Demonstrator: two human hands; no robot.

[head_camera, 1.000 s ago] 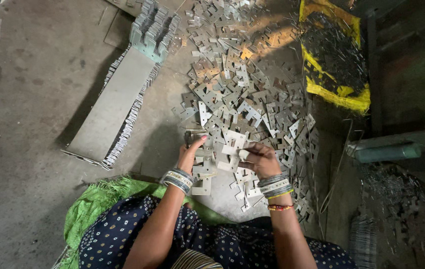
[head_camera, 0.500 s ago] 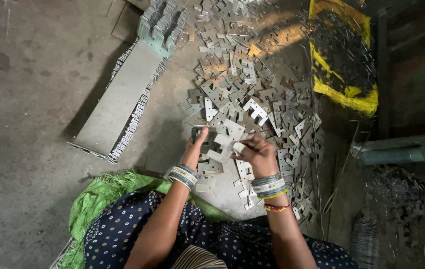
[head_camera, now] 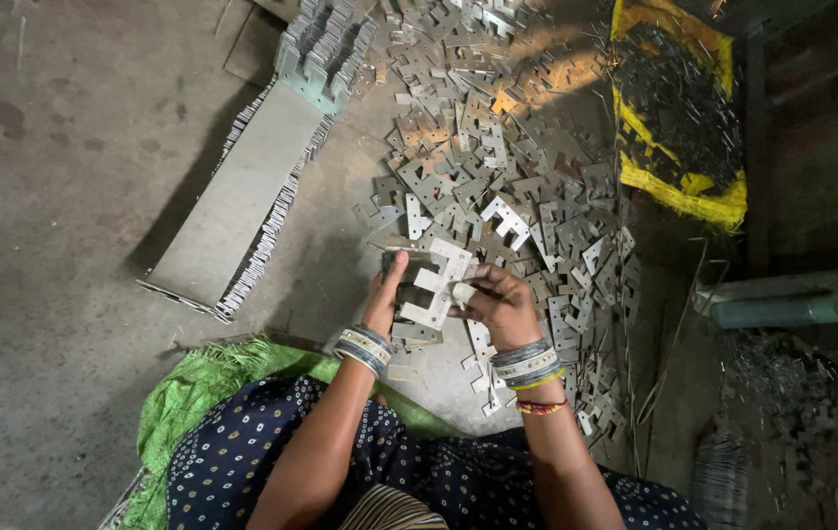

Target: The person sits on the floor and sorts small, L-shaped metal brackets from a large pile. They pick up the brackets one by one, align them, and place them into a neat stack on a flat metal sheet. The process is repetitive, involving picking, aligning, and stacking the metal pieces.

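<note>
Both my hands hold a small stack of flat E-shaped metal plates (head_camera: 434, 290) just above the floor. My left hand (head_camera: 383, 299) grips the stack's left edge, thumb up along its side. My right hand (head_camera: 499, 306) presses the stack from the right; a fingertip is wrapped in pale tape. Bangles sit on both wrists. A wide loose heap of the same grey plates (head_camera: 497, 167) spreads over the floor beyond and to the right of my hands.
A long neat row of stacked plates (head_camera: 247, 201) lies on the concrete floor to the left, with taller bundles (head_camera: 326, 44) at its far end. A yellow sack of dark metal scrap (head_camera: 679, 108) sits top right. Green cloth (head_camera: 208, 388) lies under my lap.
My hands have gathered plates from the heap and lifted them into a stack held between both hands. The view has shifted slightly.
</note>
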